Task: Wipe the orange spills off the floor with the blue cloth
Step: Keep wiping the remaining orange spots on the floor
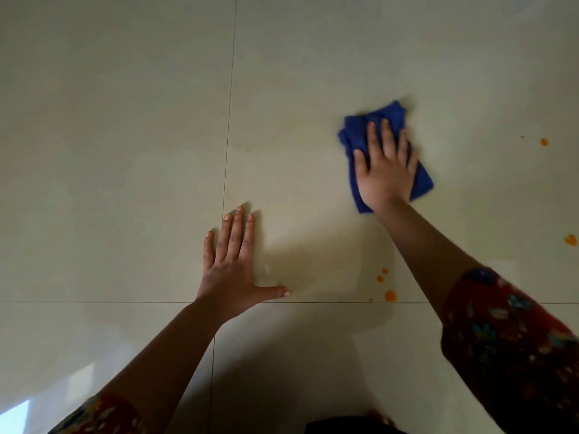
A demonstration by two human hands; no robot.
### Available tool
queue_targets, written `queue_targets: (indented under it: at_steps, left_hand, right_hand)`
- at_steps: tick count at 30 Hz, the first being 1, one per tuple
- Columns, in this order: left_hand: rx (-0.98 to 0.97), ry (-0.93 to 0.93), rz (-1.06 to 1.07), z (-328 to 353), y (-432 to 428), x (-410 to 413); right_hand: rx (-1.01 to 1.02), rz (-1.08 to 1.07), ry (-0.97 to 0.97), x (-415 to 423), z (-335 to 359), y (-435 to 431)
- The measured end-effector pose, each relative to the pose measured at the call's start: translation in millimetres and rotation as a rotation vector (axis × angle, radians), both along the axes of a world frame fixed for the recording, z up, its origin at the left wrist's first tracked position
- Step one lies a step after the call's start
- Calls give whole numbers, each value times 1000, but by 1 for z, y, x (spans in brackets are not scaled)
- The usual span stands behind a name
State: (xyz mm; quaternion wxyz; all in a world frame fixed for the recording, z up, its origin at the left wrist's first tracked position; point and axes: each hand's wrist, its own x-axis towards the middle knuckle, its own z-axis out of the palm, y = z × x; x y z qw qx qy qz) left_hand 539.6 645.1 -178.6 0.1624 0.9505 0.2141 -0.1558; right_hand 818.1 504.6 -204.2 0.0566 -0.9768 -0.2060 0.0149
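Fingers (383, 133) of the right hand (385, 173) lie straight and slightly apart, pressing flat on the folded blue cloth (360, 133). The cloth sits on the floor at about 1 o'clock in the view. It shows beyond the fingertips toward 12 o'clock and sticks out from under the palm at 3 and 9 o'clock.

The left hand (230, 270) rests palm-down on the bare floor (125, 151), fingers straight and close together, thumb stretched toward 3 o'clock.

The floor is glossy cream tile crossed by thin dark grout lines (228, 136), with a bright reflection (18, 411) at 7 o'clock.

Orange spills (390, 296) dot the tile at 6 o'clock from the cloth, well apart from it. One orange drop (544, 141) lies at 3 o'clock and another (571, 240) at 4 o'clock. A red floral sleeve (507, 339) covers the right upper arm.
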Motion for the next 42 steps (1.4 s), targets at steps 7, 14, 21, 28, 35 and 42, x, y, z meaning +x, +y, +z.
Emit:
queue_targets:
  at_steps: [7, 14, 21, 28, 35, 42]
  left_hand:
    - [3, 6, 12, -3, 0, 0]
    - [-4, 16, -2, 1, 1, 0]
    - [-18, -3, 15, -2, 0, 0]
    - [-22, -8, 10, 1, 1, 1]
    - [-22, -3, 14, -2, 3, -1]
    - [-23, 18, 7, -1, 1, 0]
  right_hand:
    - [65, 444, -25, -115, 0, 27]
    - [14, -38, 27, 14, 1, 11]
    - [-4, 175, 74, -47, 13, 123]
    - [-5, 603, 108, -58, 13, 145]
    - [-5, -147, 73, 61, 10, -32]
    - [-39, 260, 50, -18, 12, -41]
